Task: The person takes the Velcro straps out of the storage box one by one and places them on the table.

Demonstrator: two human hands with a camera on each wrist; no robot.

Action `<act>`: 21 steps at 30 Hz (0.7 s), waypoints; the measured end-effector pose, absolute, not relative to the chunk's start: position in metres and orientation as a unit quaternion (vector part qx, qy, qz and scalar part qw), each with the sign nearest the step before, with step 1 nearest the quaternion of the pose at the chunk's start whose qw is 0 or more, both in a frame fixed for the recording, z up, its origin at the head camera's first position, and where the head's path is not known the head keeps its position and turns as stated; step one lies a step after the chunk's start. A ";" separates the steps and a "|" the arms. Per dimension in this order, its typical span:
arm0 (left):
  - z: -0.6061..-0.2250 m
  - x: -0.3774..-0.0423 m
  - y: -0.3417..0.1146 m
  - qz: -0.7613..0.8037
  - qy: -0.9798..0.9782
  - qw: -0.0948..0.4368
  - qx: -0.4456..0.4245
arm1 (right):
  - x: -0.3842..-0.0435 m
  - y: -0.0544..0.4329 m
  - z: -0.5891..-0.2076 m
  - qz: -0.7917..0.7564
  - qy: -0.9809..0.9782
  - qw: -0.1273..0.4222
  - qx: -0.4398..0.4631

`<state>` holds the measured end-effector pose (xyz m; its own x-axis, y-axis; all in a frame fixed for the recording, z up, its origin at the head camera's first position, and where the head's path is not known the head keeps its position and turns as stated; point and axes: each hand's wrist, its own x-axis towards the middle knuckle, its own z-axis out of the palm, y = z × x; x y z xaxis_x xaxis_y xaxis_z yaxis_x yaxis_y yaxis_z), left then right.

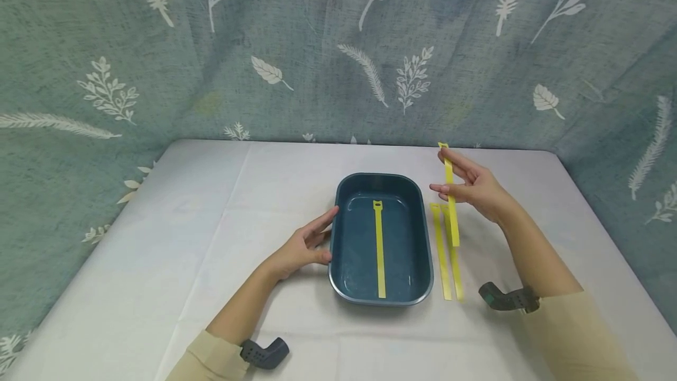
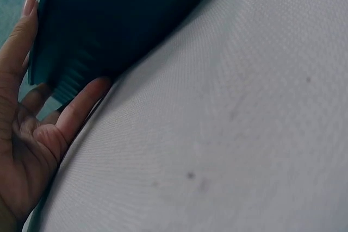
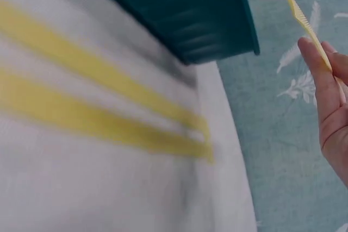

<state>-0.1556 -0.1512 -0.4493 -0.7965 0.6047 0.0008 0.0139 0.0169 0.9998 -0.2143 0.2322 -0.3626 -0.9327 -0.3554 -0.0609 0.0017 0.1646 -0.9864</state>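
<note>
A dark teal rectangular tray point(image 1: 353, 257) sits on the white-covered table, with one yellow cable tie point(image 1: 379, 246) lying lengthwise inside. My left hand point(image 1: 301, 249) rests against the tray's left wall, thumb and fingers spread along it; the left wrist view shows the fingertips point(image 2: 98, 88) at the wall. Right of the tray, my right hand point(image 1: 478, 190) holds another yellow cable tie point(image 1: 455, 228) up by its slotted-head end, its tail hanging toward me. The right wrist view shows this tie point(image 3: 307, 25) pinched between the fingers. Below it, two more ties point(image 1: 441, 251) lie side by side.
The white tablecloth point(image 1: 248, 193) spreads under everything. A green-grey leaf-patterned curtain point(image 1: 317, 46) hangs behind and beside the table. Dark wrist devices point(image 1: 264, 353) sit on both forearms.
</note>
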 end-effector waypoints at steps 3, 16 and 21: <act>-0.450 -0.156 -0.151 0.662 0.678 0.223 0.228 | -0.209 0.240 -0.366 -0.630 0.751 0.148 -0.129; -0.450 -0.156 -0.150 0.665 0.674 0.225 0.229 | -0.177 0.266 -0.387 -0.595 0.777 0.166 -0.119; -0.450 -0.156 -0.151 0.665 0.675 0.224 0.226 | -0.168 0.267 -0.400 -0.552 0.811 0.161 -0.109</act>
